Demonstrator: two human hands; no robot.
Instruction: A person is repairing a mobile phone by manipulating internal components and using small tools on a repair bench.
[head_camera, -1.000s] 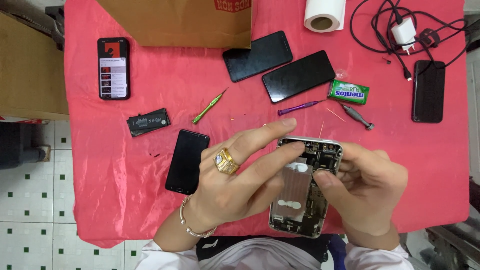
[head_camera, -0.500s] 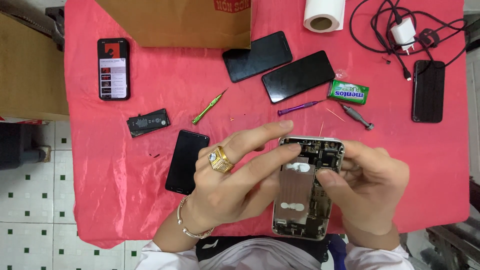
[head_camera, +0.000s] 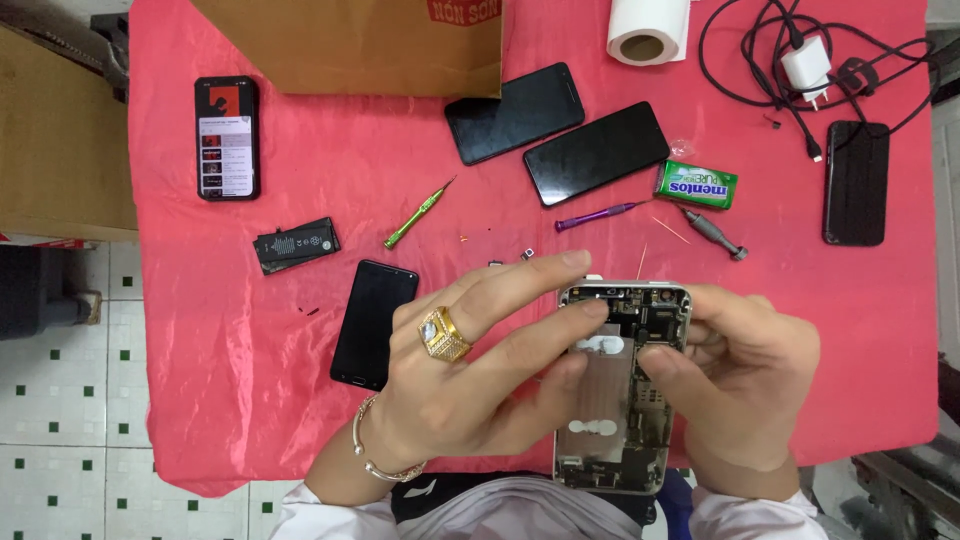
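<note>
Hands meet over the table's (head_camera: 200, 400) near edge. The left hand (head_camera: 470, 385) curls its fingers across the open phone shell (head_camera: 620, 400), fingertips at its upper circuitry; the right hand (head_camera: 745, 385) has a closed grip on the shell's right side. A black phone (head_camera: 373, 322) lies just left.

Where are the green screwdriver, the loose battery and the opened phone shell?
green screwdriver (head_camera: 418, 214), head view, middle of its handle.
loose battery (head_camera: 296, 245), head view, centre of its black face.
opened phone shell (head_camera: 612, 400), head view, bare inner back plate.
</note>
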